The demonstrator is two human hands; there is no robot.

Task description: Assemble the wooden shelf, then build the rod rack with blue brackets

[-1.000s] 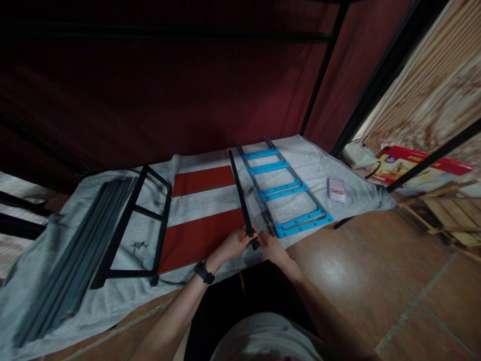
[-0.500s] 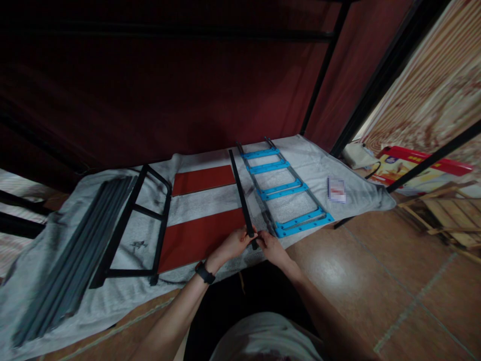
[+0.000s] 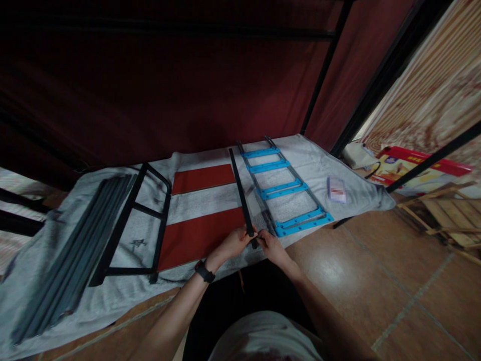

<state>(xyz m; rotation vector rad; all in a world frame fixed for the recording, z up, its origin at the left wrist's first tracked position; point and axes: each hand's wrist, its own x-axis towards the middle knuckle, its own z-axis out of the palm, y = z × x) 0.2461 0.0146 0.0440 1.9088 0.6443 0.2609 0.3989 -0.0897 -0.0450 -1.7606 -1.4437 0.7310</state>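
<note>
Where hands [image 3: 235,244] pinch bar [image 3: 240,193], labels unreadable

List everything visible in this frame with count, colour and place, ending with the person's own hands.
Black bar: one, black, on the cloth, near end held in both hands.
Ladder-like frame: one, grey rails with four blue crosspieces, right of the bar.
Red panels: two, dark red, mid-cloth.
Black tube frame: one, black, left of the panels.
Grey slats: a bundle, grey, far left.
Grey cloth: one, grey, spread under the parts.
Small packet: one, white and red, right on the cloth.
Red box: one, on the floor, far right.
Wristwatch: one, black, left wrist.
Left hand: grips the bar's end.
Right hand: pinches the bar's tip.
</note>
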